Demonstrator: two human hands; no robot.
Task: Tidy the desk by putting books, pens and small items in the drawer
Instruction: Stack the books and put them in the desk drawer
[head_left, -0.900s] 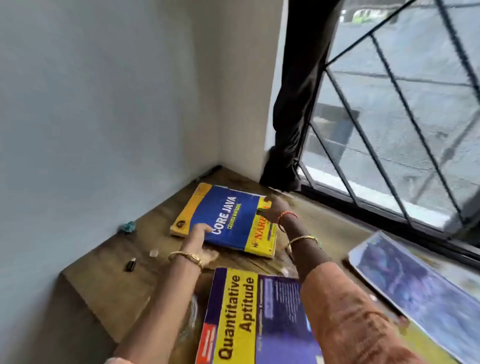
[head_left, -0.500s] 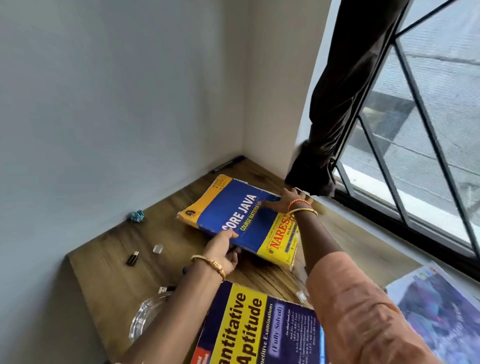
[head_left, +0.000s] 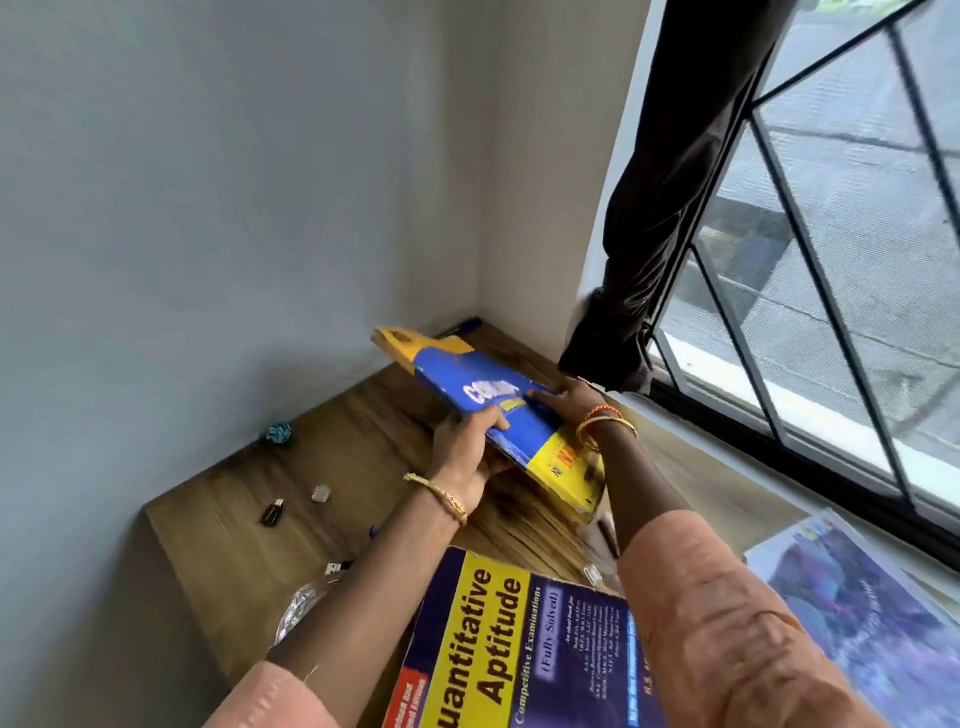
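While both hands grip it, the glossy book tilts.

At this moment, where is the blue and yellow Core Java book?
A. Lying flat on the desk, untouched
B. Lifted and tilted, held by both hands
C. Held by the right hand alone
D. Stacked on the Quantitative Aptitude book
B: the Core Java book is tilted above the desk, with the left hand gripping its near edge and the right hand on its cover.

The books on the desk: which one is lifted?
The blue and yellow Core Java book, tilted in both hands; the Quantitative Aptitude book lies flat.
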